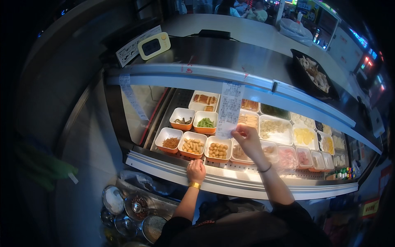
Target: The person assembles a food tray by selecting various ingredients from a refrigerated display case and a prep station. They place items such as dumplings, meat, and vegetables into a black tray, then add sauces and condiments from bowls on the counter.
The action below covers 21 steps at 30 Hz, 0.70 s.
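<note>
My right hand (248, 142) pinches the lower end of a long printed paper slip (230, 108), which hangs from the upper rail of a refrigerated display case (242, 186). At the case's front edge rests my left hand (196, 171), its fingers curled; whatever they hold, if anything, is hidden. Just beyond it stand orange-and-white tubs of small sausages (192, 145) and round brown balls (218, 150). Shredded brown food (170, 142) fills a tub to the left, with cut green beans (205, 122) behind. White trays of skewers (275, 129) and yellow slices (304, 136) lie right of the slip.
A second paper slip (133, 98) hangs at the rail's left. On the counter above sit a cream timer (154, 46) and a black tray of pale food (314, 74). Lidded metal pots (125, 225) stand below at left. Small colourful-capped bottles (345, 173) line the case's right end.
</note>
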Available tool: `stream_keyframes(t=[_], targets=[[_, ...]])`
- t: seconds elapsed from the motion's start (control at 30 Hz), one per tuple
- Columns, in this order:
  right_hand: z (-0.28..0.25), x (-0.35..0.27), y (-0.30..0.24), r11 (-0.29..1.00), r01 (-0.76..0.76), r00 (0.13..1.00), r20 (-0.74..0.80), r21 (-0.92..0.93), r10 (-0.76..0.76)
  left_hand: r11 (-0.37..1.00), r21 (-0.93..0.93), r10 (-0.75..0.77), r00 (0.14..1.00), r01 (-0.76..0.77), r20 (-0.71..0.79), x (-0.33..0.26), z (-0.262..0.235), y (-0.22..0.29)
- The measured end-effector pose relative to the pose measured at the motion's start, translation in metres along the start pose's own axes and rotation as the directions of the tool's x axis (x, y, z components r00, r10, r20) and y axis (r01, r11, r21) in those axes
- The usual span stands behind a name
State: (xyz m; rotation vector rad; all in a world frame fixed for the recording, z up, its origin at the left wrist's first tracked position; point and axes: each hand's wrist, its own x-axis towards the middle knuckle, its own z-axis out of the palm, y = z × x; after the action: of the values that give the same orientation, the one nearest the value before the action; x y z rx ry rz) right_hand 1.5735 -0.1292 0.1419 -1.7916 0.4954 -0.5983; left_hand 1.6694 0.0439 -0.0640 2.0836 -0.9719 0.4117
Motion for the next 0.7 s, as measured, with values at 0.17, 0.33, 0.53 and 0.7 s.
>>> stream_keyframes(t=[0.17,0.33,0.53,0.7], targets=[[0.0005,-0.0032,0.0044,0.999,0.043,0.998,-0.054,-0.008,-0.044,1.000,-0.005,0.007,1.000,-0.007,-0.005,-0.0002,0.0006,0.0004],[0.0017,-0.0037,0.0014,0.999,0.039,0.997,-0.061,-0.006,-0.039,1.000,-0.002,0.005,1.000,-0.005,0.002,0.0002,0.0005,-0.0006],[0.0008,-0.0037,-0.0013,0.997,0.070,0.996,-0.055,-0.032,-0.071,1.000,-0.002,-0.021,0.999,0.021,0.034,0.0010,-0.0009,0.0009],[-0.0003,-0.0038,-0.0033,0.996,0.057,0.997,-0.049,-0.068,-0.060,0.999,-0.012,-0.042,0.998,0.043,0.036,-0.0015,0.0008,-0.0007]])
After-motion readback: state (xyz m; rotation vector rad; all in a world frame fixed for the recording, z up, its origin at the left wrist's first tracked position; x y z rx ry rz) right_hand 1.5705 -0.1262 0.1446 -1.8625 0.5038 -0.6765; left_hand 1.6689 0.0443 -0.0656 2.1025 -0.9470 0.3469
